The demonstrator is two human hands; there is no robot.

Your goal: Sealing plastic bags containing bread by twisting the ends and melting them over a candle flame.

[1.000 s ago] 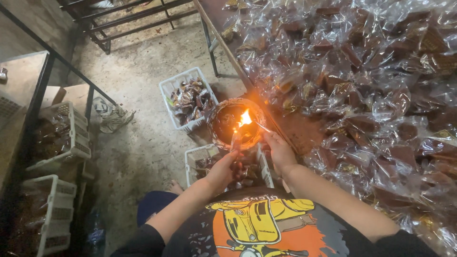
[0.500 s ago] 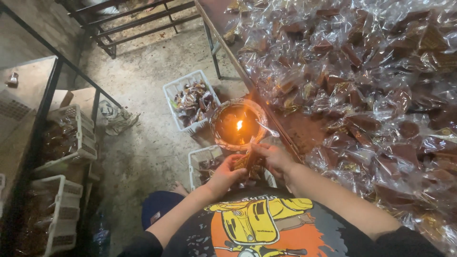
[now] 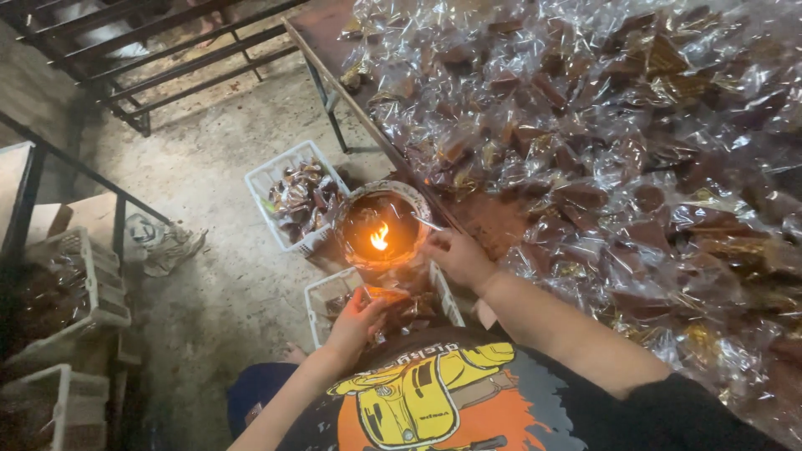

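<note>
A round bowl (image 3: 354, 210) with a small burning flame (image 3: 380, 237) inside stands at the near corner of the table. My left hand (image 3: 355, 318) holds a clear-wrapped brown packet (image 3: 386, 294) just below the bowl, over a white basket (image 3: 321, 294). My right hand (image 3: 458, 256) rests at the bowl's right side with its fingers curled by the rim; whether it holds anything I cannot tell. A large heap of clear-wrapped brown packets (image 3: 635, 159) covers the table to the right.
A second white basket (image 3: 269, 177) with wrapped packets sits on the concrete floor beyond the bowl. More white baskets (image 3: 92, 288) stand on a rack at the left. Metal bars (image 3: 167, 67) cross the top left. The table's leg (image 3: 327, 107) stands near the far basket.
My left hand has dropped from the flame toward the basket with the packet. My right hand has shifted to the bowl's right side. The view has moved slightly.
</note>
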